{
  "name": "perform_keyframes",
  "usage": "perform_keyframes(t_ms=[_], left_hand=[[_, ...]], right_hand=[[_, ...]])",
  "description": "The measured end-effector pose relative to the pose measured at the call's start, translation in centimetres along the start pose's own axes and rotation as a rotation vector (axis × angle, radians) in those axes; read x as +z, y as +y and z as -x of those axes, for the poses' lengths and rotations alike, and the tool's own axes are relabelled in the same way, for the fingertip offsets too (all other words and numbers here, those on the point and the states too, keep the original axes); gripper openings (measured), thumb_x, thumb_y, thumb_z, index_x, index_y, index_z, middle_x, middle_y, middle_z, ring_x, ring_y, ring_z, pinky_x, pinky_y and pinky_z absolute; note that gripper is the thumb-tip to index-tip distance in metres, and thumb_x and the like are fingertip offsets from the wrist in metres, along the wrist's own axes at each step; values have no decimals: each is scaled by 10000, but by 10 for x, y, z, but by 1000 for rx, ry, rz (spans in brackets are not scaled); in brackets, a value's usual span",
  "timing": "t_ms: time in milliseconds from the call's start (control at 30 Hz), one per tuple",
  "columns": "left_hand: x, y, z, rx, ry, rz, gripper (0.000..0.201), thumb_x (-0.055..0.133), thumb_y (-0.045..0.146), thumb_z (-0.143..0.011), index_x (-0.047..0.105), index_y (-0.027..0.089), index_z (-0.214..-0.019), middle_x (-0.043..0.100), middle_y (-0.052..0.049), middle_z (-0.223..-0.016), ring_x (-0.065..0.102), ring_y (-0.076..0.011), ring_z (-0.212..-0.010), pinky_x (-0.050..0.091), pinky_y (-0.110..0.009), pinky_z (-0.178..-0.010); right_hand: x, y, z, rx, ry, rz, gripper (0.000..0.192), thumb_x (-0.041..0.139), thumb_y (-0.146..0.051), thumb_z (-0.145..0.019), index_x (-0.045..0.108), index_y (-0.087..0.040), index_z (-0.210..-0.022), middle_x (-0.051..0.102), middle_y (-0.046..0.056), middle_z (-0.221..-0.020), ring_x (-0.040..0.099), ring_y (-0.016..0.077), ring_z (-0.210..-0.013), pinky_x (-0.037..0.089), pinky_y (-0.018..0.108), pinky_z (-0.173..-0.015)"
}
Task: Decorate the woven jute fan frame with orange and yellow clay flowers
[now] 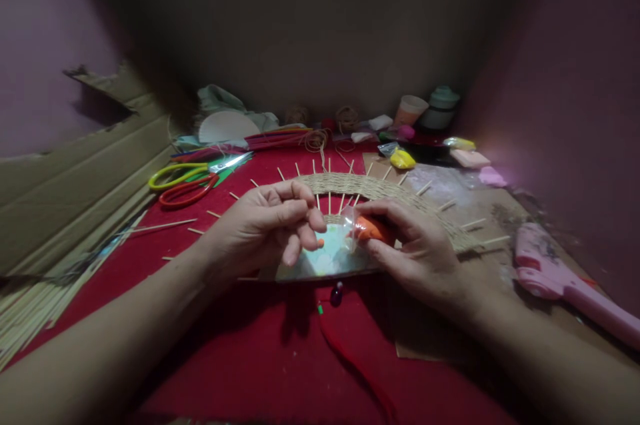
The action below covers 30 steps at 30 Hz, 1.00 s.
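Note:
My left hand (270, 221) pinches a tiny orange clay ball (321, 243) between thumb and fingertips. My right hand (415, 245) grips a small clear bag of orange clay (369, 228). Both hands hover over a half-round woven fan piece (380, 188) with wooden sticks poking out around its rim and a shiny iridescent centre (325, 258). A dark bead on a red cord (337, 294) lies just in front of it on the red cloth (250, 345).
Yellow-handled scissors (185, 173) and red-handled scissors (187, 193) lie at the left. Cardboard (75, 191) and a bundle of sticks (30, 305) line the left side. A pink glue gun (565, 278) lies at the right. Clay bags (403, 159), a cup (411, 109) and twine sit at the back.

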<state>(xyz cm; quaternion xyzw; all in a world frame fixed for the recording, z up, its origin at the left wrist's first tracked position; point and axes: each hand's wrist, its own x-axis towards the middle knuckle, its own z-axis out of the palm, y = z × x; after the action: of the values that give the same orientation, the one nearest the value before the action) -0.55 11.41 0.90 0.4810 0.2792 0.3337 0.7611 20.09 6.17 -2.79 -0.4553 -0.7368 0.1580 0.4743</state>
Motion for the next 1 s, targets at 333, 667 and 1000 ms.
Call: perform_keyframes(t_ms=[333,667,1000], left_hand=[[-9,-3,3,-22,-19,-2,174,709,310,-744,608,174,-706,595,24,-460,472,-62,-276,359,-112,-259],[-5,-1,3,3,45,-36,245,667,384,-784,667,146,-724,522,34,-441,441,-39,-312,360,-123,-297],[-12,4,-2,38,-27,-217,87,680,228,-771,675,156,-819,699,-50,-721,657,-151,-553,507,-203,-413]], right_hand=[[0,0,0,-5,3,-11,213,570,-158,-768,608,-174,-978,645,28,-852,579,139,-755,478,293,-646],[0,1,0,-18,13,-9,225,571,-153,-766,607,-175,-987,652,30,-869,587,139,-763,479,291,-656],[0,2,0,-25,16,-28,244,582,-121,-758,615,-133,-999,656,48,-889,599,139,-798,497,285,-710]])
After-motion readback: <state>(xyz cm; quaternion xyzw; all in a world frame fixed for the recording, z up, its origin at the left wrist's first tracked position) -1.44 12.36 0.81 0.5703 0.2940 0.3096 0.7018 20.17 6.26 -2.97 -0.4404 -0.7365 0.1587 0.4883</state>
